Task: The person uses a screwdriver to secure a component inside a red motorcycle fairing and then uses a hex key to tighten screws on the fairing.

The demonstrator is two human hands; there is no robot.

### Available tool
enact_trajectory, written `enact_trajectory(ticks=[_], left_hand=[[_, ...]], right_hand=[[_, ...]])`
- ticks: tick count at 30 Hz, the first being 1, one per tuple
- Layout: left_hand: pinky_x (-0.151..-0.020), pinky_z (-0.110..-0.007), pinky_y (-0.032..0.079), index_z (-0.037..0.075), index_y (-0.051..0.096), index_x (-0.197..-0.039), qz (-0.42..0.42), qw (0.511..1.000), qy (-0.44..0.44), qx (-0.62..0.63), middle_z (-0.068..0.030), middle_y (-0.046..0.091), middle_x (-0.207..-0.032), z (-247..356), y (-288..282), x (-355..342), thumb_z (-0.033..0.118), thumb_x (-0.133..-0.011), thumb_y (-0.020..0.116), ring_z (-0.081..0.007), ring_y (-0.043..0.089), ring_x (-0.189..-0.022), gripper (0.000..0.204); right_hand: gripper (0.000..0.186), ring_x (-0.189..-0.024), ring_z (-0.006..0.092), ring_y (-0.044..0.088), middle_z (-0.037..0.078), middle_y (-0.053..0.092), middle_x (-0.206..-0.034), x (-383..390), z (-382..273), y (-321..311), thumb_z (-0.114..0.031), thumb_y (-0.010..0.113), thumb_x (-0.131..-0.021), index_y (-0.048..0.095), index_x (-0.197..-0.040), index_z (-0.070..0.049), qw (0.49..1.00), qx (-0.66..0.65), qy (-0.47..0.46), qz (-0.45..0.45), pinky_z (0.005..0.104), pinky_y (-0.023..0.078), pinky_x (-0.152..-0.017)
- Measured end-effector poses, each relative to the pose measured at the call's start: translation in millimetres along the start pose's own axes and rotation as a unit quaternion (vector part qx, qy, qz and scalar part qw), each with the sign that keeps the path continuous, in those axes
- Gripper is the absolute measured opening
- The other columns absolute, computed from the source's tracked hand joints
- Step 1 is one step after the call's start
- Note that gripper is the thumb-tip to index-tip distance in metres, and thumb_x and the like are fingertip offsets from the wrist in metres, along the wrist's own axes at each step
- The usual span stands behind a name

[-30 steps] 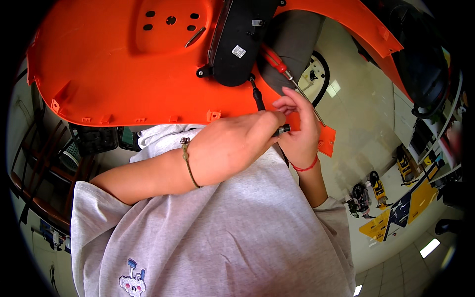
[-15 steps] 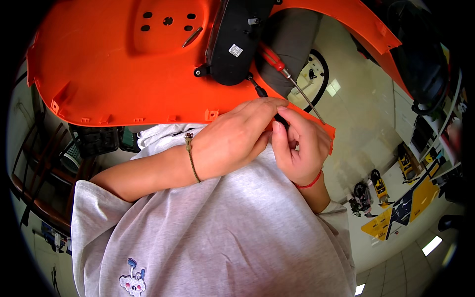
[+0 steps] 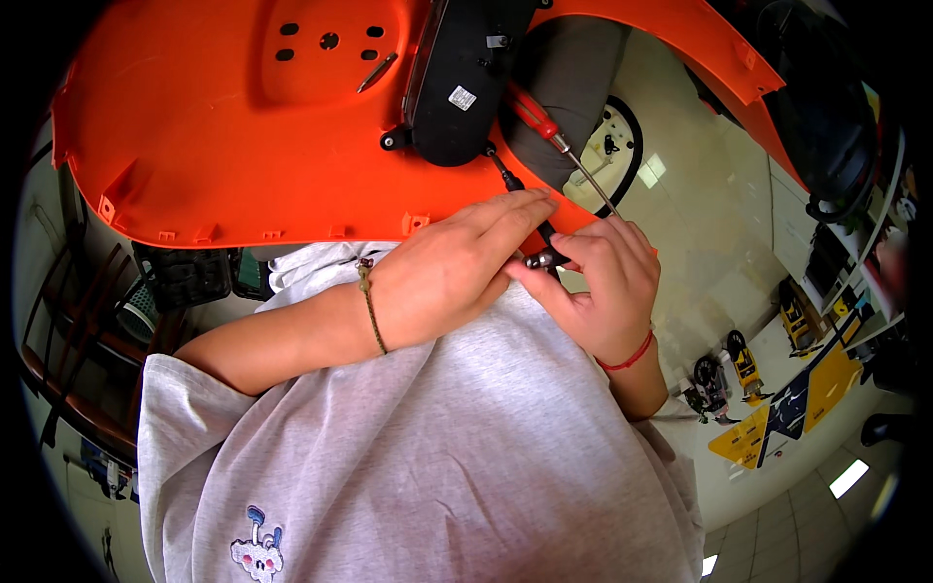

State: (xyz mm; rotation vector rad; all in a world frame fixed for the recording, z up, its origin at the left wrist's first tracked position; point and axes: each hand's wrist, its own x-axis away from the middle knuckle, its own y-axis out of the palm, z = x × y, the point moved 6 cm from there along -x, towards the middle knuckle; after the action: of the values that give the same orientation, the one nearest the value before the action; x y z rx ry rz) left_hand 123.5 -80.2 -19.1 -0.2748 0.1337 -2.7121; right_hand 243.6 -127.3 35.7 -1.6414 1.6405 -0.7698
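Observation:
A black oblong housing [image 3: 465,73] with screw tabs lies on a large orange plastic panel [image 3: 224,165]. From its lower right tab a dark ratchet wrench with an extension [image 3: 510,179] runs toward me, its tip at the tab. My left hand [image 3: 452,255] is closed around the shaft, its fingers partly hiding it. My right hand [image 3: 607,291] grips the tool's near end, thumb and fingers at the shiny round head. Beside my hands, a red-handled screwdriver [image 3: 536,115] leans across the panel's opening, its tip near my right fingers.
A small metal bit [image 3: 377,73] rests on the panel's recessed area. Below the panel's left edge sits a black tool case [image 3: 190,282]. A wooden chair [image 3: 87,360] stands at left. Yellow and dark panels [image 3: 792,418] lie on the floor at right, near small yellow machines [image 3: 743,364].
My right hand has turned and opened out to the right, uncovering the tool's shiny head. My left hand has shifted slightly toward me, still around the shaft. The housing stays put.

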Motion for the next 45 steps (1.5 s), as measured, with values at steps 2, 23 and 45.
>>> enact_trajectory(ticks=[2,23,45], left_hand=[[-0.097,-0.038,0.051,-0.003,0.044,-0.137,-0.007,1.0,-0.006,-0.026,-0.0224,0.049,-0.138,-2.7,1.7,0.3,-0.001,-0.084,0.061,-0.0351,0.054,-0.124,0.056],[-0.087,-0.039,0.055,-0.003,0.039,-0.14,0.01,0.99,-0.014,-0.139,-0.0199,0.049,-0.139,2.6,-1.9,0.2,0.008,-0.081,0.067,-0.0354,0.059,-0.113,0.067],[-0.078,-0.033,0.054,-0.001,0.048,-0.135,0.018,0.96,-0.005,-0.28,-0.0137,0.056,-0.119,3.0,-0.5,4.2,0.019,-0.081,0.069,-0.027,0.063,-0.097,0.062]], right_hand=[[0.019,-0.049,0.0167,0.05,0.005,0.052,-0.061,5.0,9.5,6.2,-0.014,0.075,-0.083,0.059,-0.087,-0.005,0.992,-0.048,0.12,0.002,0.0296,0.038,-0.046],[0.018,-0.06,0.0101,0.062,0.003,0.065,-0.075,23.0,15.5,15.5,-0.013,0.058,-0.097,0.065,-0.109,-0.002,0.838,-0.308,0.451,0.016,0.0242,0.045,-0.05],[0.027,-0.082,0.0143,0.058,0.011,0.06,-0.094,44.6,13.9,41.6,-0.018,0.046,-0.104,0.049,-0.121,0.002,0.661,-0.611,0.435,-0.007,0.0265,0.046,-0.074]])
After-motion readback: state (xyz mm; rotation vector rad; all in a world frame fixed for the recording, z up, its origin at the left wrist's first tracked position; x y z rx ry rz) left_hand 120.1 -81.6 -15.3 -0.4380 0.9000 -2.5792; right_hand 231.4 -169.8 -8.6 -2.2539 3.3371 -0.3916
